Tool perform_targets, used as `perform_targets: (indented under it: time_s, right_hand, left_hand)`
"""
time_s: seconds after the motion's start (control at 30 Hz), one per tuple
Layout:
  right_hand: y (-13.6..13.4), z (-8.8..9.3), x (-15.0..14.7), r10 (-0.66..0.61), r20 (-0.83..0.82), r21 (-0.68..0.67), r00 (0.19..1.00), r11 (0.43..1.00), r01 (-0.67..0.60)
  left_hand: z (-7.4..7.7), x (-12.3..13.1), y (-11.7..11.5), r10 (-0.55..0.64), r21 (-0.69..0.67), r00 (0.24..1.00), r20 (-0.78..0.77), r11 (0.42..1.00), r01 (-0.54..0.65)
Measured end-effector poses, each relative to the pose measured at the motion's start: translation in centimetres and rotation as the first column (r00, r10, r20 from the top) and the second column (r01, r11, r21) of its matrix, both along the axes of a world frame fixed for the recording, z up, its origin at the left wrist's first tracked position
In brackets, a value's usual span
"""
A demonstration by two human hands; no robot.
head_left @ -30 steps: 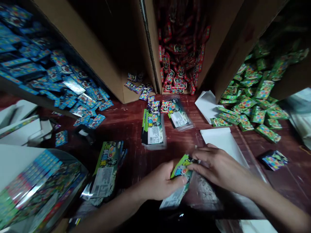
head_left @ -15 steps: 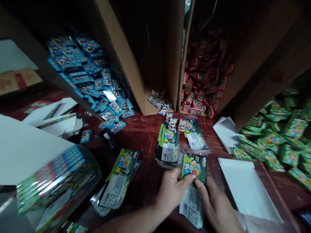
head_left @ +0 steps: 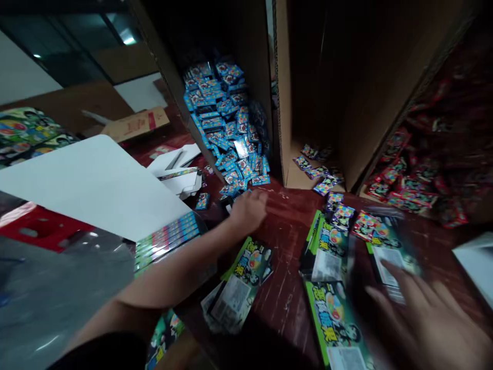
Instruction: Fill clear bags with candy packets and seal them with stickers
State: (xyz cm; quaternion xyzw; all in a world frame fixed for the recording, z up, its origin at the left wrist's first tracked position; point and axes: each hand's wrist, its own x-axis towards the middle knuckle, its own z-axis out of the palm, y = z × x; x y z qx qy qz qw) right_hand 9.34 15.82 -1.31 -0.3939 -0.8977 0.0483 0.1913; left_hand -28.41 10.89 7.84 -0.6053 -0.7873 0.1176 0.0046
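Observation:
My left hand (head_left: 248, 211) reaches forward to the front of the blue candy packets (head_left: 234, 159). Its fingers are curled, and what they hold, if anything, is hidden. Right beside it, partly covered, lies a small black object (head_left: 226, 205). My right hand (head_left: 427, 313), blurred, is open with fingers spread over a stack of printed black-and-green packaging bags (head_left: 385, 244). Another stack of bags (head_left: 339, 324) lies to its left, apart from both hands. Behind that is a further bag stack (head_left: 327, 252), with purple packets (head_left: 342, 216) on its top edge. More bags (head_left: 241, 285) lie below my left forearm.
An upright carton (head_left: 283, 92) holds a few purple packets; red packets (head_left: 416, 174) fill the one to its right. At left are a large white board (head_left: 88, 180), a wrapped stack of colourful packets (head_left: 165, 236) and white card pieces (head_left: 181, 180). A white tray (head_left: 475, 262) stands at right.
Both hands have let go of the bag stack they were holding, which now lies on the table. My left hand has moved forward and left; my right hand has moved right. The view has turned left.

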Motion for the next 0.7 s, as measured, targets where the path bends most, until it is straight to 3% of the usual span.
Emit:
perform_targets:
  time_s: [0.07, 0.13, 0.2, 0.3, 0.37, 0.47, 0.57, 0.7]
  right_hand:
    - [5.0, 0.7, -2.2, 0.136, 0.119, 0.07, 0.984, 0.987, -0.145]
    - [9.7, 1.3, -4.6, 0.195, 0.235, 0.08, 0.952, 0.972, -0.219]
    - [13.9, 2.0, -6.2, 0.283, 0.36, -0.024, 0.889, 0.955, -0.295]
    - [18.7, 3.3, -6.8, 0.309, 0.406, -0.272, 0.86, 0.939, -0.209]
    - [20.6, 4.0, -6.3, 0.271, 0.412, -0.318, 0.87, 0.937, -0.142]
    - [21.4, 4.0, -5.5, 0.324, 0.4, -0.37, 0.857, 0.913, -0.172]
    - [19.7, 2.4, -5.8, 0.424, 0.326, -0.364, 0.845, 0.881, -0.301]
    - [16.0, -0.7, -7.8, 0.293, 0.231, -0.184, 0.928, 0.949, -0.254]
  left_hand:
    - [-0.3, -4.6, 2.7, -0.014, -0.063, 0.999, -0.048, 0.998, 0.011]
    - [-0.9, -7.7, 4.7, -0.13, -0.138, 0.99, -0.055, 0.983, 0.121]
    - [-1.5, -9.6, 5.9, -0.269, -0.201, 0.962, -0.044, 0.946, 0.255]
    - [-2.2, -11.3, 7.1, -0.421, -0.245, 0.906, -0.041, 0.883, 0.4]
    - [-2.6, -12.2, 7.6, -0.503, -0.261, 0.862, -0.064, 0.842, 0.472]
    - [-3.2, -13.5, 8.3, -0.589, -0.3, 0.802, -0.102, 0.787, 0.539]
    - [-3.9, -14.5, 8.7, -0.586, -0.339, 0.809, -0.049, 0.771, 0.539]
    - [-4.4, -14.4, 8.4, -0.512, -0.286, 0.859, -0.016, 0.825, 0.486]
